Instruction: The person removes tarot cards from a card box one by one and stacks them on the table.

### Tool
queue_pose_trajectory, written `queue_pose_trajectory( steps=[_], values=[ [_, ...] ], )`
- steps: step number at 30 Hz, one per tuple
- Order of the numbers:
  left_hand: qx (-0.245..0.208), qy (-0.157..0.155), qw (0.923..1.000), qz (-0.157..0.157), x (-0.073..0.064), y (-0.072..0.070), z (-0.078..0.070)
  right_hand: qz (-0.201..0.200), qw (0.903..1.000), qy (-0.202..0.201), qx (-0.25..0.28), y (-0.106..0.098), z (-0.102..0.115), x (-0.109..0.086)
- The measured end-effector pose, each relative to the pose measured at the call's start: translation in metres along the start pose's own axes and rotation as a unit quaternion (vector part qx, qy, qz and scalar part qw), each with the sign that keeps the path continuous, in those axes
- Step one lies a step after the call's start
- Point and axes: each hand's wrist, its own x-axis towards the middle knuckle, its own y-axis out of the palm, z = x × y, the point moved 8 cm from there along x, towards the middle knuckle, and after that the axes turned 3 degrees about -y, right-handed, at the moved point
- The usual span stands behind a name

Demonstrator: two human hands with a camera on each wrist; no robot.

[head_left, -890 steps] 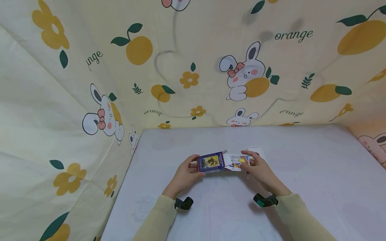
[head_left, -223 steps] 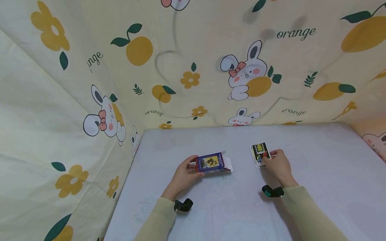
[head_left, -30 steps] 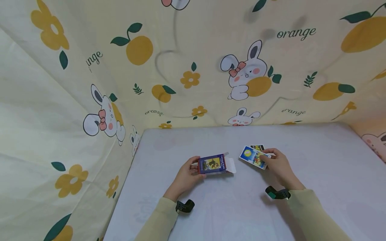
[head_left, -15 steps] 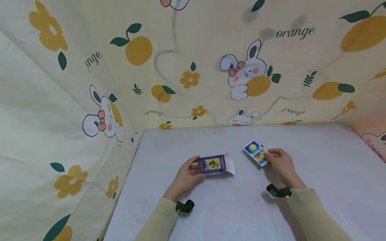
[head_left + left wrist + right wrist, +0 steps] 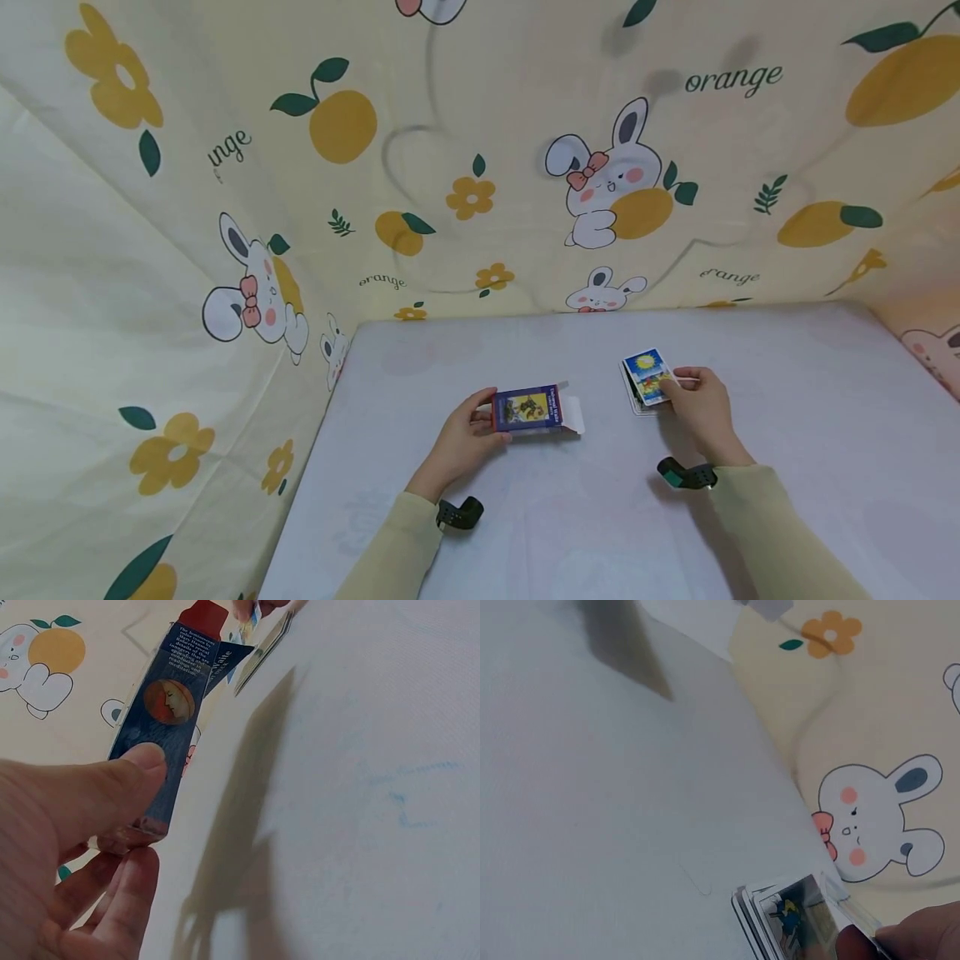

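My left hand [image 5: 467, 437] grips the left end of a dark blue card box [image 5: 527, 408], thumb on the near side. A yellow picture fills the middle of its front, and its white flap stands open at the right end. In the left wrist view the box [image 5: 161, 712] is clear of the table, its shadow falling below. My right hand [image 5: 703, 412] pinches a tarot card [image 5: 648, 375] with a yellow sun on blue by its right edge. Beneath this card lies a small stack of cards [image 5: 632, 398], largely covered; the right wrist view shows the stack's top card [image 5: 786, 919].
The white table [image 5: 555, 508] spreads around both hands. Behind it and at the left hangs a cream cloth [image 5: 517, 108] printed with rabbits and oranges. Each wrist wears a black band, the left band [image 5: 460, 512] and the right band [image 5: 686, 474].
Over the last second my right hand turns the sun card more upright and brings it right over the stack. My left hand keeps the box nearly still. Much earlier, a card stuck out of the box.
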Motion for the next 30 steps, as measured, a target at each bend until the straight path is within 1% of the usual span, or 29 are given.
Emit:
queue_pose_trajectory(
  steps=[3, 6, 14, 24, 30],
  values=[
    [-0.001, -0.001, 1.0, -0.001, -0.0009, -0.0001, -0.0008, -0.018, 0.9995, -0.004, -0.025, -0.0003, 0.0012, 0.0009],
    [-0.001, -0.003, 1.0, -0.001, -0.0012, -0.0005, -0.0011, -0.025, 0.9991, -0.007, -0.035, 0.0012, 0.0014, 0.002],
    [-0.001, -0.008, 1.0, -0.002, -0.0023, -0.0012, -0.0019, -0.028, 0.9985, -0.017, -0.045, 0.0055, 0.0026, 0.0001],
    [-0.001, -0.012, 0.9999, 0.0, -0.0034, -0.0014, -0.0007, -0.03, 0.9978, -0.03, -0.051, 0.0041, 0.006, -0.0029],
    [0.005, -0.013, 0.9999, -0.006, -0.0031, -0.0015, -0.0016, -0.021, 0.997, -0.032, -0.068, 0.0052, 0.0031, -0.0039]
  ],
)
